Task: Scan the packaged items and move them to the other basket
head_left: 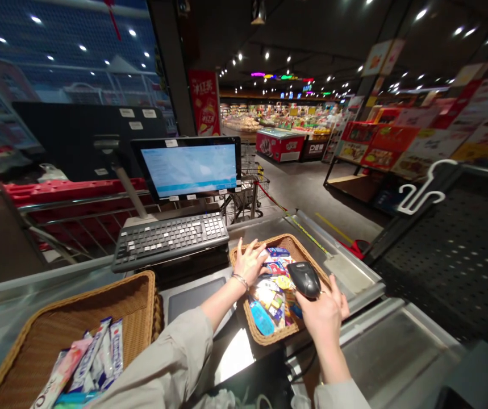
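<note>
My right hand is wrapped round a black handheld barcode scanner, whose head hangs over the right side of a wicker basket. Colourful snack packets fill that basket, among them a bright blue packet at its near end. Across the basket's left rim reaches my left hand, fingers spread, fingertips at the packets. Whether it touches one I cannot tell. A bracelet circles the left wrist. In a larger wicker basket at the lower left lie several wrapped bars.
A black keyboard and a lit monitor stand beyond my left arm, with a larger dark screen behind. The metal counter extends right towards a perforated black panel with white hooks. Shopping carts stand farther back.
</note>
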The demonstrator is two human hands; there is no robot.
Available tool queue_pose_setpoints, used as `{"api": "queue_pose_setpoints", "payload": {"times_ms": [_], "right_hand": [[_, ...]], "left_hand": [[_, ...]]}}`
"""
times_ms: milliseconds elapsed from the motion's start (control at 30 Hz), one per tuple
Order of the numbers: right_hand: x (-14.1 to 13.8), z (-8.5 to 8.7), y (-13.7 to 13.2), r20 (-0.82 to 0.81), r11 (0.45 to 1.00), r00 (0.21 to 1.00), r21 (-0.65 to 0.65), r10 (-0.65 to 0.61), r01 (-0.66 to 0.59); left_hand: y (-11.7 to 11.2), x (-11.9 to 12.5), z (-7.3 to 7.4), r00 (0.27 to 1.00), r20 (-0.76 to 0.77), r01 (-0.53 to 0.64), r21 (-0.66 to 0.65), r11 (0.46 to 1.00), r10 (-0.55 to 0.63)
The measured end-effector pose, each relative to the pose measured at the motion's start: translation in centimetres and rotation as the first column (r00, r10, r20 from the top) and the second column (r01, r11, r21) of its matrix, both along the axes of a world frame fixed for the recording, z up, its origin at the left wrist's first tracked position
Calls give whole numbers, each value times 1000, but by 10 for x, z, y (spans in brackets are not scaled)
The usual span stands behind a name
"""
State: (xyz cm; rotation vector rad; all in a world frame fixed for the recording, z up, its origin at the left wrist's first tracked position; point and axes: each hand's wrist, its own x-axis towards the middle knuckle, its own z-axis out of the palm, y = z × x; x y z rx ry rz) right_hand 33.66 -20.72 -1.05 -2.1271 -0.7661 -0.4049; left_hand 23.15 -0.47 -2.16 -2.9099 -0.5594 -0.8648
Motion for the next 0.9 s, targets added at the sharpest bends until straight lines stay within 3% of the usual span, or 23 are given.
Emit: {"api": "queue_pose_setpoints", "payload": {"times_ms": [467,667,900], "right_hand": [[-31,7,33,-31,988,988,-19,151,-151],[-55,11,49,15,971,971,-2,239,-239],[-88,19,66,-18,948,948,-11,317,-317]], "left_hand": [[-9,-53,32,989,1,-144,-35,989,145],[-13,-92,43,980,24,-196,-75,978,199],[-18,-146,45,953,70,-290,-92,953,296]]}}
